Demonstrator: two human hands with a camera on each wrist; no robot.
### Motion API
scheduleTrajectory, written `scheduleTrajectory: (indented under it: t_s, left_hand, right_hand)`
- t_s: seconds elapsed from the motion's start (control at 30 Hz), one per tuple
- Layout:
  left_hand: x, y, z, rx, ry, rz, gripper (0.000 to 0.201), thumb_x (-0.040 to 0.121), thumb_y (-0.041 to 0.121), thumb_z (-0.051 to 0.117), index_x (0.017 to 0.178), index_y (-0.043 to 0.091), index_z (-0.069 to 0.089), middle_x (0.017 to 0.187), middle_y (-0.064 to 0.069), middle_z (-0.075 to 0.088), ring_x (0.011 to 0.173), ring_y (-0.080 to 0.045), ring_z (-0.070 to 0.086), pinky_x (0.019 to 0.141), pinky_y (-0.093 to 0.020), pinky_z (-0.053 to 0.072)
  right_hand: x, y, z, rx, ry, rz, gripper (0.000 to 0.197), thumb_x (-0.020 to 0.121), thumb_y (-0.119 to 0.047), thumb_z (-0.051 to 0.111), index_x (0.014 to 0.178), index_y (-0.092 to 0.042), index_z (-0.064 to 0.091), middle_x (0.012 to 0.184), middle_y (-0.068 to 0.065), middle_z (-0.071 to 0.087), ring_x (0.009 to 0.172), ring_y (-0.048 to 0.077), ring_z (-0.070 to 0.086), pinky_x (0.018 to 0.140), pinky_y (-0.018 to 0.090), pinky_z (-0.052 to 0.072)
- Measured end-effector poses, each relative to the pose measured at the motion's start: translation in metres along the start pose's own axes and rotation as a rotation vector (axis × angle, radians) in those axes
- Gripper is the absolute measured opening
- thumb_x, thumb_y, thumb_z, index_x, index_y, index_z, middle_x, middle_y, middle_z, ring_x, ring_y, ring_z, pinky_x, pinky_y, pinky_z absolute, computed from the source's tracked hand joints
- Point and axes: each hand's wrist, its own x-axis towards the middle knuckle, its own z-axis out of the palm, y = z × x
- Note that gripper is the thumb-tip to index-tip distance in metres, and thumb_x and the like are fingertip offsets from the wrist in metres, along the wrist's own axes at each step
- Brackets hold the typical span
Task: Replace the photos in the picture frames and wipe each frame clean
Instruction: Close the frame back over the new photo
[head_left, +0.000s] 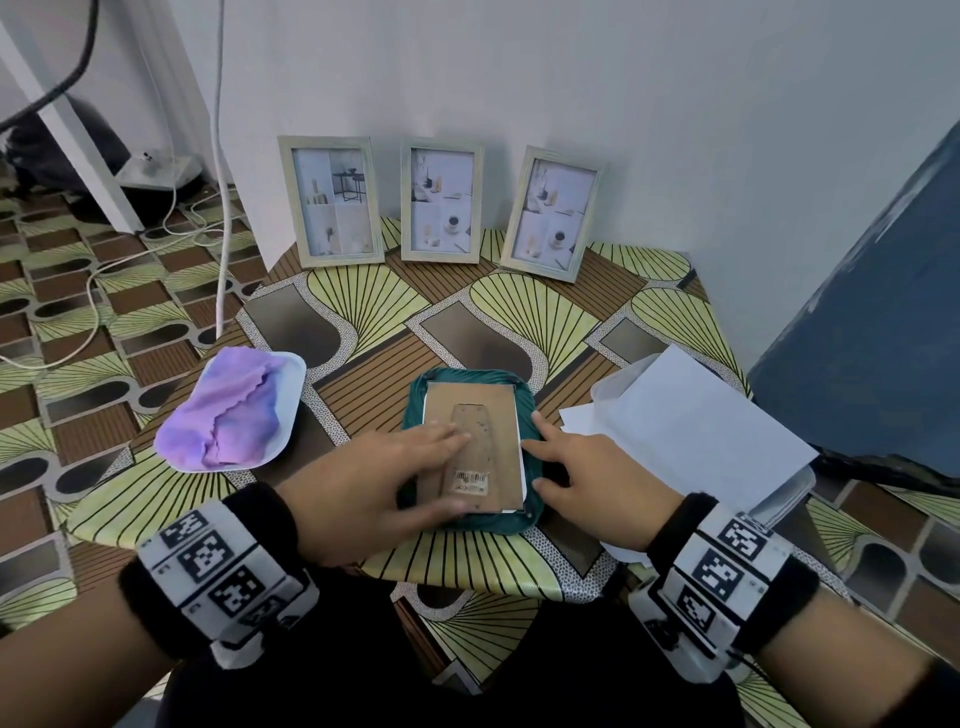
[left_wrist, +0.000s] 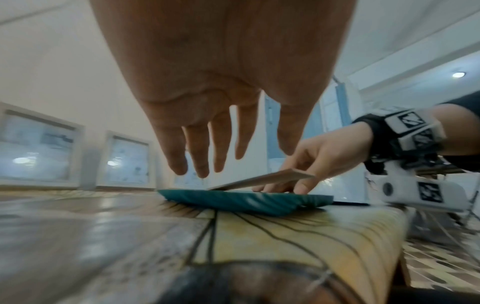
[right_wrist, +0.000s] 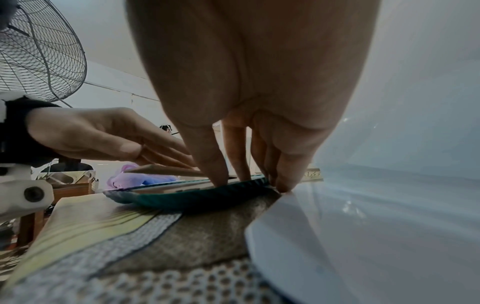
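A teal picture frame (head_left: 532, 410) lies face down in the middle of the table, its brown backing board (head_left: 483, 415) on top. My left hand (head_left: 441, 467) rests flat on the board, fingers straight, thumb along its near edge. My right hand (head_left: 540, 452) touches the frame's right rim with index fingertip and thumb. In the left wrist view the board (left_wrist: 259, 181) tilts up off the frame (left_wrist: 233, 199) on the side of my right hand. In the right wrist view my fingertips (right_wrist: 221, 179) press at the frame's inner edge. Three pale frames (head_left: 332, 202) (head_left: 441, 202) (head_left: 553, 213) with photos stand against the wall.
A purple cloth (head_left: 228, 415) lies on a white tray (head_left: 293, 374) at the left. White sheets (head_left: 685, 431) lie on a clear tray at the right, close to my right hand. A blue slab (head_left: 872, 322) leans at the far right. Cables trail on the floor to the left.
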Motion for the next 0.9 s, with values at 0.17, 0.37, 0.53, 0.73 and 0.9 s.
scheduleTrajectory:
  t_s: [0.17, 0.37, 0.53, 0.73, 0.9]
  left_hand:
    - [-0.01, -0.015, -0.005, 0.015, 0.163, -0.111, 0.06, 0.082, 0.05, 0.07, 0.133, 0.021, 0.059, 0.123, 0.009, 0.066, 0.111, -0.011, 0.058, 0.098, -0.024, 0.041]
    - [-0.01, -0.007, 0.005, 0.05, 0.104, -0.135, 0.049, 0.077, 0.052, 0.073, 0.115, 0.02, 0.071, 0.111, 0.01, 0.069, 0.101, -0.012, 0.059, 0.09, -0.024, 0.039]
    - [-0.009, 0.0, 0.006, 0.1, 0.082, -0.187, 0.051, 0.077, 0.062, 0.059, 0.103, 0.021, 0.073, 0.102, 0.014, 0.07, 0.092, -0.011, 0.051, 0.085, -0.027, 0.042]
    - [-0.007, 0.005, 0.005, 0.092, 0.063, -0.226, 0.059, 0.073, 0.065, 0.052, 0.098, 0.017, 0.073, 0.097, 0.012, 0.07, 0.092, -0.012, 0.05, 0.084, -0.028, 0.041]
    - [-0.007, 0.004, 0.004, 0.079, 0.064, -0.286, 0.066, 0.066, 0.073, 0.043, 0.097, 0.023, 0.073, 0.096, 0.013, 0.07, 0.092, -0.009, 0.054, 0.084, -0.029, 0.045]
  right_hand:
    - [0.0, -0.001, 0.0, -0.023, 0.003, -0.005, 0.043, 0.099, -0.022, 0.049, 0.141, -0.021, 0.051, 0.164, 0.001, 0.012, 0.113, 0.026, 0.061, 0.089, 0.025, 0.042]
    - [0.002, -0.005, 0.001, -0.105, -0.024, 0.006, 0.047, 0.101, -0.027, 0.047, 0.148, -0.022, 0.044, 0.165, 0.004, 0.007, 0.119, 0.026, 0.057, 0.094, 0.027, 0.041]
    - [0.003, -0.004, -0.001, -0.122, -0.039, 0.01, 0.047, 0.101, -0.029, 0.049, 0.147, -0.021, 0.044, 0.165, 0.003, 0.006, 0.123, 0.025, 0.054, 0.098, 0.027, 0.038]
    - [0.004, -0.005, -0.002, -0.131, -0.032, 0.01, 0.047, 0.1, -0.03, 0.052, 0.146, -0.022, 0.047, 0.165, 0.004, 0.007, 0.121, 0.026, 0.056, 0.098, 0.027, 0.04]
    - [0.006, -0.007, -0.002, -0.14, -0.016, 0.009, 0.044, 0.099, -0.027, 0.051, 0.142, -0.021, 0.051, 0.164, 0.007, 0.01, 0.116, 0.028, 0.059, 0.095, 0.028, 0.041]
